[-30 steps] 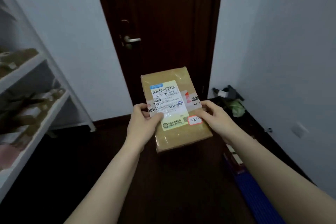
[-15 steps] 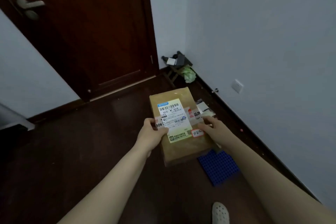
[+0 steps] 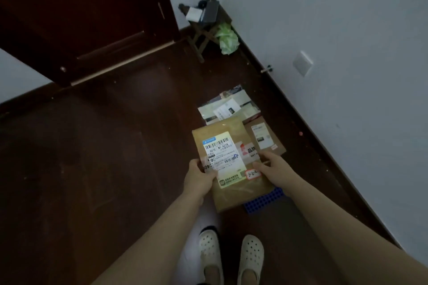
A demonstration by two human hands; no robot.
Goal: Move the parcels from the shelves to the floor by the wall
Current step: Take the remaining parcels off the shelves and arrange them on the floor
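Gripping the box at its left edge with the left hand, thumb on the label. Held label-up over the floor and a blue mat. Clasping the right edge with the right hand — beyond, a clear parcel and a brown parcel by the wall.

Lighting: dim, flat, source not visible.
Wall: pale grey-blue, the brightest area.
Floor, door: near-black, surface detail lost.
Parcel: small glare spot on its far edge.
Shipping label: large print legible, fine print soft.
Skirting: slanted by wide-angle distortion.
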